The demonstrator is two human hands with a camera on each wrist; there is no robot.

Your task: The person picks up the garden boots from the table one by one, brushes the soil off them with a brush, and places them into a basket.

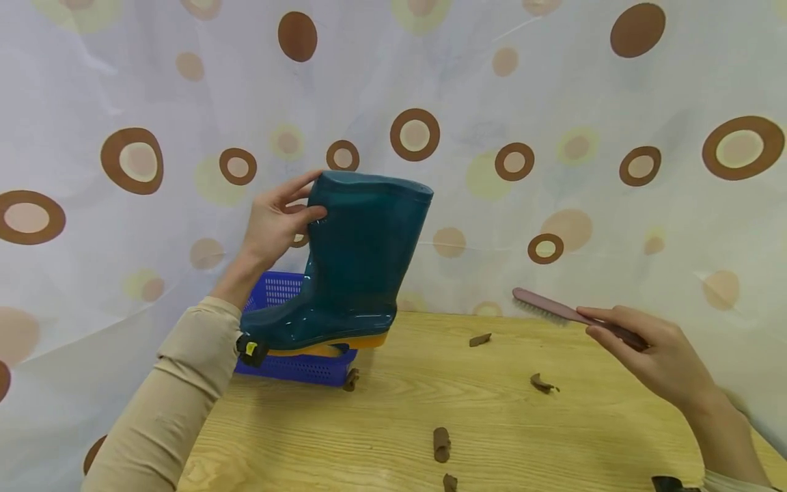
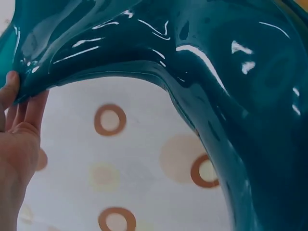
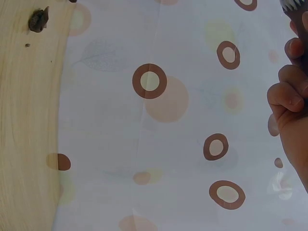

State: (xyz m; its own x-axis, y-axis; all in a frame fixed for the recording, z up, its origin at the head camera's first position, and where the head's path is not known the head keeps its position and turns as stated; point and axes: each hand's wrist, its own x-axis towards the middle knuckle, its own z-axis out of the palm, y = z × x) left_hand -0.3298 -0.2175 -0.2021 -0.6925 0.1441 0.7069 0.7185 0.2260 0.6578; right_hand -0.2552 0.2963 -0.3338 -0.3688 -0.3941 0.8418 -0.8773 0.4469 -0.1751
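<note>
In the head view a teal rubber boot [image 1: 363, 260] with a yellow sole is held up off the table, its shaft upright and toe to the left. My left hand [image 1: 277, 222] grips the front of the shaft near its top rim, thumb on the near side. The left wrist view shows the same boot [image 2: 202, 67] close up, with the left hand [image 2: 21, 139] pinching its edge. On the right, my right hand [image 1: 660, 352] holds a pinkish brush [image 1: 547, 305] by the handle, bristles down and apart from the boot. The right hand [image 3: 293, 110] also shows its curled fingers in the right wrist view.
A blue plastic basket [image 1: 289, 369] stands behind and below the boot. Several brown curled pieces, such as one piece [image 1: 441, 444] near the front, lie scattered on the wooden table [image 1: 381, 417]. A patterned curtain [image 1: 467, 82] hangs behind the table.
</note>
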